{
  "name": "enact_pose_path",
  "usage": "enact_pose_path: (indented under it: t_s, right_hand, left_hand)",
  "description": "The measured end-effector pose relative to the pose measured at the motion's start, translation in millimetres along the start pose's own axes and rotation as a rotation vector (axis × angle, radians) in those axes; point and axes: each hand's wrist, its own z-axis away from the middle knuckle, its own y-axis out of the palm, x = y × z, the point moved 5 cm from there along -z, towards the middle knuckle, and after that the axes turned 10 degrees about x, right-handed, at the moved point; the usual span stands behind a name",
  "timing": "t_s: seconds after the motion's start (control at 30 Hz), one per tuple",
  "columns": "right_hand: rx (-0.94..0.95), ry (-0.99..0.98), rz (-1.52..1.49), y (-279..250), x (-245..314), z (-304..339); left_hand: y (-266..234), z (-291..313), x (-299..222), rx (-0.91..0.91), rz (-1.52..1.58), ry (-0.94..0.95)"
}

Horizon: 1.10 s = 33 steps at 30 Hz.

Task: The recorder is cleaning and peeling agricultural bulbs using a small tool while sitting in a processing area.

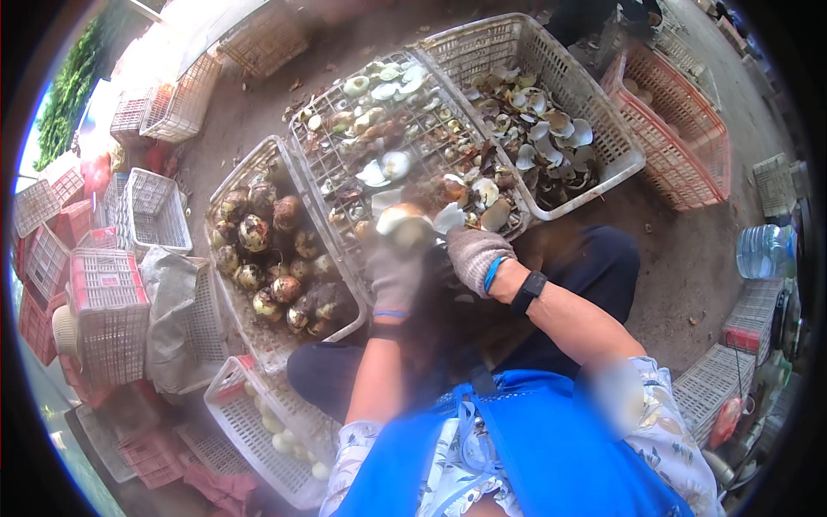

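Gripping a round white-and-brown bulb in the grey-gloved left hand, near white plastic grid; pinching curved white peel in grey-gloved right hand. Probably firm, slippery: best cupped round.

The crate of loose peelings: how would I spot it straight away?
Find the wide grid just beyond the person's left hand and right hand. The pale crate is along its right side. It's piled with loose, curved peelings, unlike the whole brown bulbs left of the grid.

Gloved left hand and right hand close together, both forearms angled inward
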Motion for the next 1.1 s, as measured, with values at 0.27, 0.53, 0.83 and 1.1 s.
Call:
enact_pose_path:
  t_s: [0.27, 0.53, 0.83, 1.1]
  right_hand:
    - [0.208, -0.179, 0.19, 3, 9, -17]
    - [0.096, -0.081, -0.014, -9, 14, -8]
    - [0.069, -0.075, 0.059, -18, 23, 1]
    - [0.032, -0.062, -0.018, -10, 13, -8]
  left_hand:
    - [-13, -24, 7, 0.302, -0.177, -0.358]
    - [-29, -37, 21, 0.254, -0.007, -0.34]
    - [-34, -43, 9, 0.435, -0.092, -0.216]
    - [-20, -42, 57, 0.256, 0.837, -0.532]
